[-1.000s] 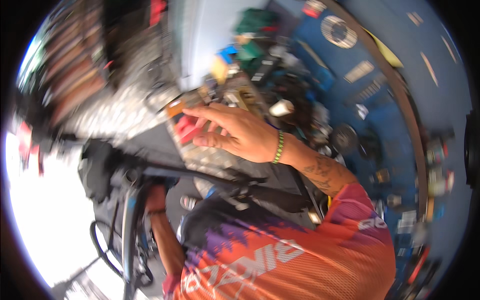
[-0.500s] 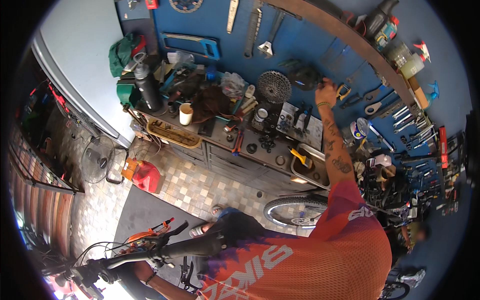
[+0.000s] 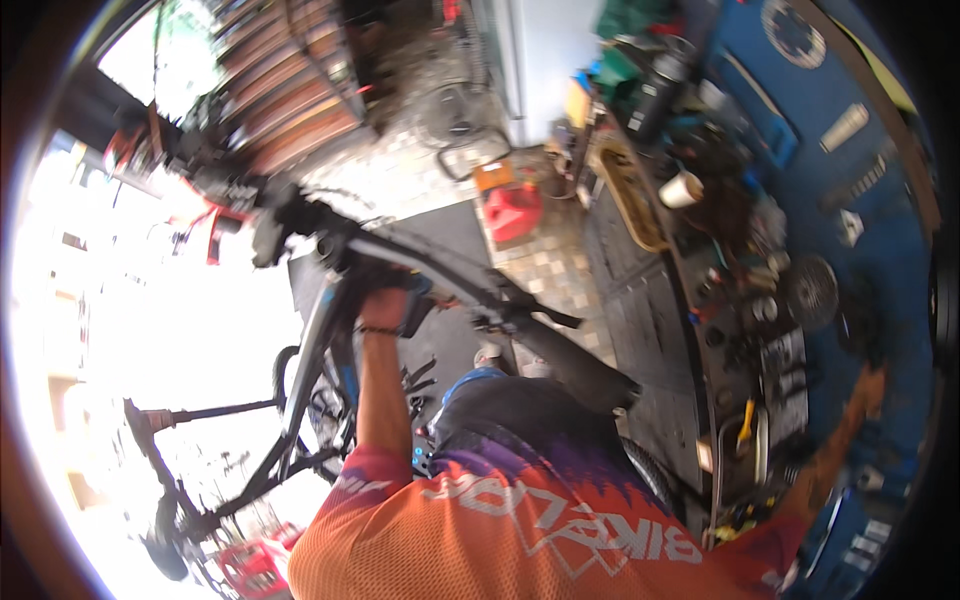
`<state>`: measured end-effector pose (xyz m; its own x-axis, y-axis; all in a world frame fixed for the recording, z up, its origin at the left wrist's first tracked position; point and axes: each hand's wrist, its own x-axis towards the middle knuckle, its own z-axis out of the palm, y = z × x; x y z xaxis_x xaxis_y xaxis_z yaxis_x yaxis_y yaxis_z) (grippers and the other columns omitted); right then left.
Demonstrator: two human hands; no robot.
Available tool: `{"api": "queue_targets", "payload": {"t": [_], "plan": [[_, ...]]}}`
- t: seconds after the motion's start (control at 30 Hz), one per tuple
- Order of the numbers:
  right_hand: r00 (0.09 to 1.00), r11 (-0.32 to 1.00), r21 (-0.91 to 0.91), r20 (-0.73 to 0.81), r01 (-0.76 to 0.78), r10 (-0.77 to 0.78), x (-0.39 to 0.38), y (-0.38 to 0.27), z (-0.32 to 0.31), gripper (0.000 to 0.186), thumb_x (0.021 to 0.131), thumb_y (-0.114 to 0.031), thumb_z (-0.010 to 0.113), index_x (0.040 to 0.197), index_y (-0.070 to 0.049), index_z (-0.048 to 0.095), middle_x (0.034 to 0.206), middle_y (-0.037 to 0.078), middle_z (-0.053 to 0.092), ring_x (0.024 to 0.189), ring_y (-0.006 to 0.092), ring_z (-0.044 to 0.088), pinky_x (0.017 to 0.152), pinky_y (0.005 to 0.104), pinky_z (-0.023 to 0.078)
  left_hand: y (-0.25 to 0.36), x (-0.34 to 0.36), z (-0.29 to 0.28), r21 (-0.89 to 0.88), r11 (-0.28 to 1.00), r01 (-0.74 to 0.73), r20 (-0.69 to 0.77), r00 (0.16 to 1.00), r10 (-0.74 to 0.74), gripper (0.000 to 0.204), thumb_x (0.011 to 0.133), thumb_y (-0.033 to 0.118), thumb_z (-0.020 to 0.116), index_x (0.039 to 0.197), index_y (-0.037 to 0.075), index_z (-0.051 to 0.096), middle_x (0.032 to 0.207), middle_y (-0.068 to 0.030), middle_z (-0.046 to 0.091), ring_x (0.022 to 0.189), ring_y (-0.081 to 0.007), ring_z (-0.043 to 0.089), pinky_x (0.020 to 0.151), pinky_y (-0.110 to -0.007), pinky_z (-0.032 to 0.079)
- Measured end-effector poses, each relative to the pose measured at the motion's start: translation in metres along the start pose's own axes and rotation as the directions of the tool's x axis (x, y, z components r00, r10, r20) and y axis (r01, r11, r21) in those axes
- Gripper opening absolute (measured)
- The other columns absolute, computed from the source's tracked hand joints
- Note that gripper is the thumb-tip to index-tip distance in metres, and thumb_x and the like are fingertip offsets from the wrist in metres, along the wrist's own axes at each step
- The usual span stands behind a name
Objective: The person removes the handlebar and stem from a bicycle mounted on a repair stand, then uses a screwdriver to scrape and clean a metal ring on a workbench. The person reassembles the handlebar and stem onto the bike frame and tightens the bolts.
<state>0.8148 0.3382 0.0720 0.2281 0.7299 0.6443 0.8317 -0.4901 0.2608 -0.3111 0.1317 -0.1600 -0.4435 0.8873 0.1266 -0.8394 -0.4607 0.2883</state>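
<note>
My left hand [image 3: 385, 305] is under the handlebar [image 3: 440, 270] of a mountain bike, close to the front of its dark frame [image 3: 312, 345]. The fingers look closed beside a dark, blue-edged object [image 3: 415, 308], too blurred to name. My right arm stretches to the blue tool wall. There my right hand [image 3: 872, 385] is a smear just below a black item [image 3: 857, 315] hanging on the wall. Its fingers do not show clearly.
A workbench [image 3: 690, 330] runs along the right, with a white cup [image 3: 681, 190], a cassette [image 3: 810, 292] and a yellow-handled brush [image 3: 746, 425]. A red container [image 3: 512, 212] stands on the tiles beyond a dark mat [image 3: 440, 230]. A fan [image 3: 450, 112] stands farther back.
The view has swung left, so the bike is now in the middle and the bench at the right. My left forearm shows more fully. My right arm still reaches to the wall.
</note>
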Motion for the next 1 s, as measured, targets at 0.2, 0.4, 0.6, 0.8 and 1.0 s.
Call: {"api": "queue_targets", "payload": {"t": [0.2, 0.4, 0.6, 0.8, 1.0], "plan": [[0.944, 0.936, 0.127, 0.063, -0.329, 0.324, -0.028, -0.051, -0.08, 0.052, 0.103, -0.05, 0.065, 0.14, -0.014, 0.07, 0.13, 0.016, 0.075, 0.114, 0.0357, 0.075, 0.093, 0.0485, 0.059, 0.009, -0.009, 0.042, -0.026, 0.999, -0.03, -0.089, 0.996, 0.027, 0.035, 0.106, 0.033, 0.059, 0.122, 0.004, 0.071, 0.119, -0.0131, 0.074, 0.112, -0.0307, 0.066, 0.106, -0.049, 0.05], [0.937, 0.13, 0.976, 0.124, -0.174, 0.326, -0.124, -0.228, -0.331, 0.045, 0.114, -0.031, 0.054, 0.135, 0.008, 0.064, 0.125, 0.02, 0.071, 0.099, 0.024, 0.069, 0.082, 0.0379, 0.056, 0.004, -0.012, 0.025, -0.004, 1.0, -0.019, -0.279, 0.96, 0.018, 0.031, 0.106, 0.033, 0.059, 0.117, 0.008, 0.074, 0.112, -0.0113, 0.074, 0.107, -0.0286, 0.065, 0.104, -0.049, 0.049], [0.88, -0.503, 0.806, 0.044, -0.311, -0.473, -0.264, -0.436, -0.528, 0.04, 0.111, -0.025, 0.06, 0.135, 0.004, 0.048, 0.101, 0.018, 0.072, 0.086, 0.0229, 0.069, 0.071, 0.0302, 0.055, 0.003, -0.007, 0.028, -0.018, 1.0, 0.003, -0.136, 0.991, -0.006, 0.036, 0.105, 0.033, 0.06, 0.127, 0.006, 0.071, 0.122, -0.013, 0.073, 0.114, -0.0309, 0.066, 0.108, -0.051, 0.048], [0.544, -0.27, 0.893, -0.034, -0.359, -0.839, -0.324, -0.536, -0.561, 0.029, 0.1, -0.009, 0.077, 0.123, 0.001, 0.063, 0.103, 0.014, 0.08, 0.09, 0.0228, 0.081, 0.077, 0.0324, 0.065, -0.001, -0.006, 0.037, -0.135, 0.989, 0.068, 0.007, 0.998, -0.068, 0.036, 0.107, 0.028, 0.06, 0.132, 0.003, 0.067, 0.125, -0.0149, 0.073, 0.117, -0.0315, 0.069, 0.108, -0.051, 0.053], [0.642, -0.211, 0.966, -0.07, -0.147, -0.763, -0.339, -0.579, -0.567, 0.025, 0.104, -0.01, 0.071, 0.124, 0.002, 0.065, 0.107, 0.016, 0.077, 0.092, 0.0258, 0.081, 0.075, 0.0345, 0.065, 0.001, -0.007, 0.046, -0.191, 0.975, 0.109, 0.084, 0.992, -0.095, 0.039, 0.105, 0.027, 0.063, 0.136, 0.002, 0.065, 0.126, -0.0162, 0.072, 0.12, -0.031, 0.069, 0.11, -0.048, 0.054]]}}
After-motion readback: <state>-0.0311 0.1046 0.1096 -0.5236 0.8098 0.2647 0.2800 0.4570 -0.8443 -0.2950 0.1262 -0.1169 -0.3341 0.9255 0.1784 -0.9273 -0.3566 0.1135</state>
